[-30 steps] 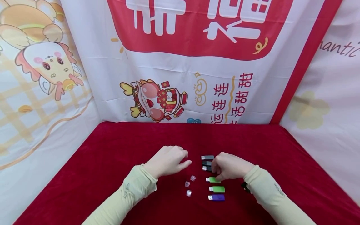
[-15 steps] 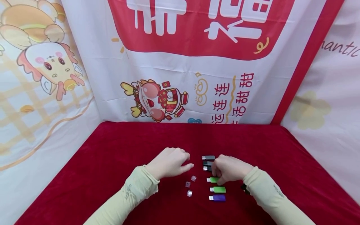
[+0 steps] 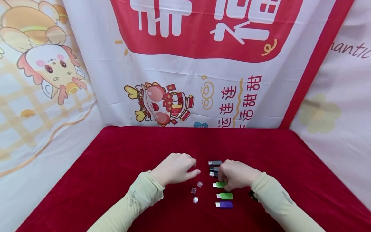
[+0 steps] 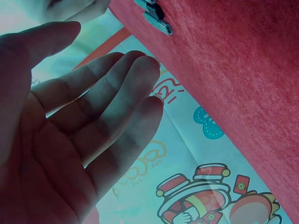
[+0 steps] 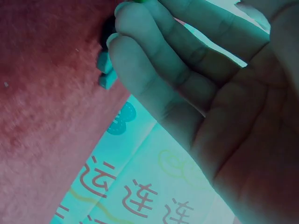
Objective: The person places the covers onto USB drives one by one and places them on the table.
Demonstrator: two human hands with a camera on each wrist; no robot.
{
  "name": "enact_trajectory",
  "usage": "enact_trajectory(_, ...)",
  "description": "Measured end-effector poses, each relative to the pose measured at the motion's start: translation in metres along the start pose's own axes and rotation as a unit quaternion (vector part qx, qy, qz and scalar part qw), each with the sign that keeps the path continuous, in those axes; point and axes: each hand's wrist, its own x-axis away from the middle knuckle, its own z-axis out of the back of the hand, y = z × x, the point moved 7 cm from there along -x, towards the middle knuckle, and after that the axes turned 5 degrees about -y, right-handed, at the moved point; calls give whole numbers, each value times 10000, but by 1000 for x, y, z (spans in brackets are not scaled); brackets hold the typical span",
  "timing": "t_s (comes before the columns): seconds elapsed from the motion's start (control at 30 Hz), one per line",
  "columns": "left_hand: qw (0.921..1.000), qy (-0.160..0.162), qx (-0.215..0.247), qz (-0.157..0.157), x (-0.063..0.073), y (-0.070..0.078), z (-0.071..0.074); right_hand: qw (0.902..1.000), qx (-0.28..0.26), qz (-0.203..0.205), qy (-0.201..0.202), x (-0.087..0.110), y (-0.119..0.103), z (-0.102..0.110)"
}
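Observation:
My right hand pinches a green USB stick between thumb and fingers; its metal plug points left and the hand hides its other end. In the right wrist view only a sliver of green shows at the fingertips. To the left, my left hand hovers with relaxed fingers and nothing in its grasp. Below the pinched stick lie another green USB stick and a purple-blue one, plugs bare. Three small clear caps lie between the hands, nearer the front.
Beyond the pinched stick lie a grey USB stick and two black ones, partly behind the right hand. A small dark object shows beside the right sleeve. Red cloth covers the table; printed curtains surround it.
My left hand has drifted slightly right and toward the front. The right hand keeps its pinch on the green USB stick, which has shifted only very little.

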Motion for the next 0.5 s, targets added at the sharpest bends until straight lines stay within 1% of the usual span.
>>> enact_trajectory(0.13, 10000, -19, 15, 74, 0, -2, 1, 9994, 151, 73, 302, 4, -1, 11)
enact_trajectory(0.23, 9999, -49, 21, 110, 0, -4, 0, 9987, 189, 117, 455, 8, -2, 18)
enact_trajectory(0.4, 9999, -68, 62, 101, 1, -4, -1, 9979, 274, 155, 572, 13, -4, 27)
enact_trajectory(0.5, 9998, -106, 97, 127, 1, -4, -3, 9978, 248, 107, 599, 14, -5, 32)
